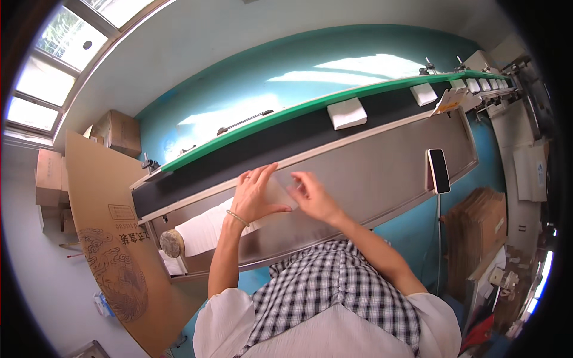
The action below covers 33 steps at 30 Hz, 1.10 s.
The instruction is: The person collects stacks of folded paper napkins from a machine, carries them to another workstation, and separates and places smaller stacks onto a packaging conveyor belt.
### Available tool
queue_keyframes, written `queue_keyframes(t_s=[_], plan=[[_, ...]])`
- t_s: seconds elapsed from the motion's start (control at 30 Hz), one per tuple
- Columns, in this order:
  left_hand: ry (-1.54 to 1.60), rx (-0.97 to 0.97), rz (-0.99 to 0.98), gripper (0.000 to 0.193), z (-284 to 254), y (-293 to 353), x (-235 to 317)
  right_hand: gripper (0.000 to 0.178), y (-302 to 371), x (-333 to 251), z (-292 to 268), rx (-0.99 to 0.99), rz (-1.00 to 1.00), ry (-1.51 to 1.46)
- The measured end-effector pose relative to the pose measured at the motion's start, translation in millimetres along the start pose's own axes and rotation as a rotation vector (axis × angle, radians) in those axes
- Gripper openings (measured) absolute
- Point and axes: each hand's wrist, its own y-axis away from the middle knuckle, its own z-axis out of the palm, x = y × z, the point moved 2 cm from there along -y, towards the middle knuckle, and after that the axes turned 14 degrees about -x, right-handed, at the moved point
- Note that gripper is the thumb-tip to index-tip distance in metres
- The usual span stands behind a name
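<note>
A long row of white folded tissue stacks [206, 230] lies on the steel table, with a grey-brown round block [172, 243] against its left end. My left hand [258, 194] rests over the right end of the row. Its fingers are stretched out and its thumb is spread apart, with a pale, blurred tissue stack [277, 192] beside the palm. Just right of that stack is my right hand [315, 198], its fingers bent and smeared by motion. Whether it touches the stack is hard to see.
Beyond the table runs a black conveyor belt [250, 149] with a green rail, carrying white tissue stacks [347, 114]. A phone [439, 171] stands on the table's right front edge. A large cardboard sheet [107, 197] leans at left; flattened cartons [477, 227] stand at right.
</note>
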Motion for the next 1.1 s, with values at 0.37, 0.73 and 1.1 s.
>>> queue_keyframes(t_s=[0.37, 0.73, 1.1], plan=[[0.254, -0.238, -0.181, 0.092, -3, 30, -43, 0.044, -24, 14, 54, -0.170, 0.235, -0.589], [0.260, -0.242, -0.166, 0.087, 1, 34, -60, 0.031, -30, 5, 51, -0.150, 0.194, 0.142], [0.298, -0.192, -0.129, 0.078, 8, 43, -73, 0.038, -39, 25, 57, 0.075, 0.216, -0.302]])
